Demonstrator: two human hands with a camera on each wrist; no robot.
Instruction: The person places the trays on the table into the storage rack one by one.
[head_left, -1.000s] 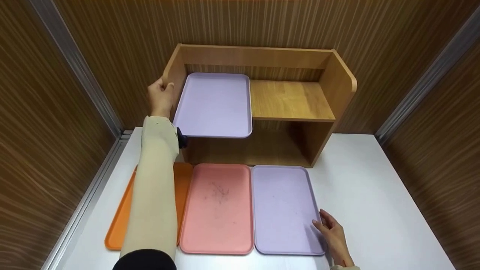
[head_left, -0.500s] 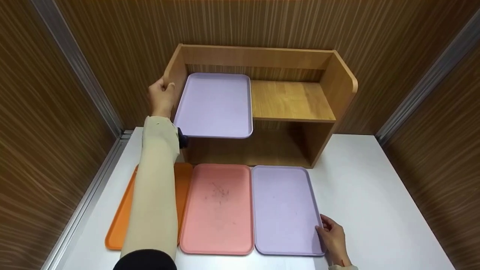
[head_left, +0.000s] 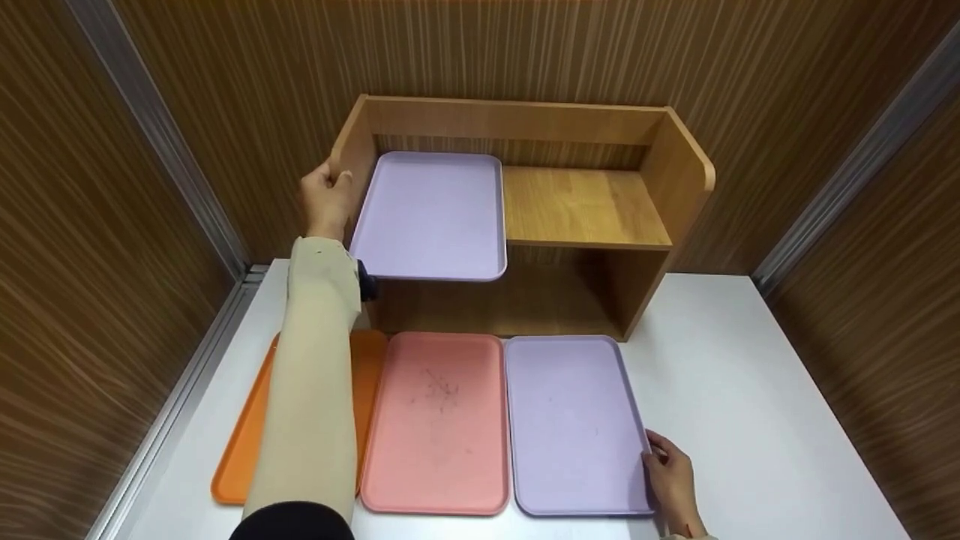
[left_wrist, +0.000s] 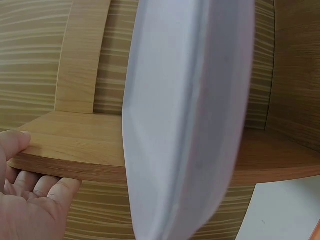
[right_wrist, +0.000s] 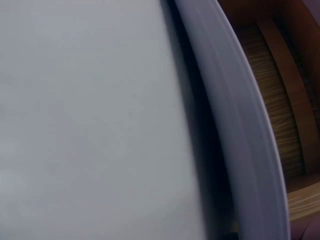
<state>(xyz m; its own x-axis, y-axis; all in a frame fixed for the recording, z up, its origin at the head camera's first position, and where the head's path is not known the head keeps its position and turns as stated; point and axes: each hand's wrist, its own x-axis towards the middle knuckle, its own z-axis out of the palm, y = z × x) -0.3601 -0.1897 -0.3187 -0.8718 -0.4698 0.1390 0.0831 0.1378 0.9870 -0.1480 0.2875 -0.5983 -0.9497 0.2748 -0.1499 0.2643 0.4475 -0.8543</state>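
A glossy white tabletop (head_left: 750, 390) fills the bottom of a booth with dark wood-grain walls (head_left: 517, 52), a metal channel (head_left: 135, 105) running down to each far corner. Toward the far edge stands a wooden shelf unit (head_left: 585, 206), with a lilac tray (head_left: 435, 217) on the left part of its upper board, jutting past the board's front edge. The left hand (head_left: 326, 202) grips the unit's left side panel, thumb on one face and fingers curled round the other, its beige sleeve (head_left: 307, 382) crossing an orange tray (head_left: 367, 375) nearest the tabletop's left edge. Next comes a pink tray (head_left: 435, 427) (dark scuffs mark its middle), then a second lilac tray (head_left: 577, 420), all three in a row before the unit, with bare white surface from there to the tabletop's right edge. The right hand (head_left: 670, 476) pinches that tray's outer rim near its near right corner, thumb over the rim; how far the other fingers reach beneath, I cannot tell
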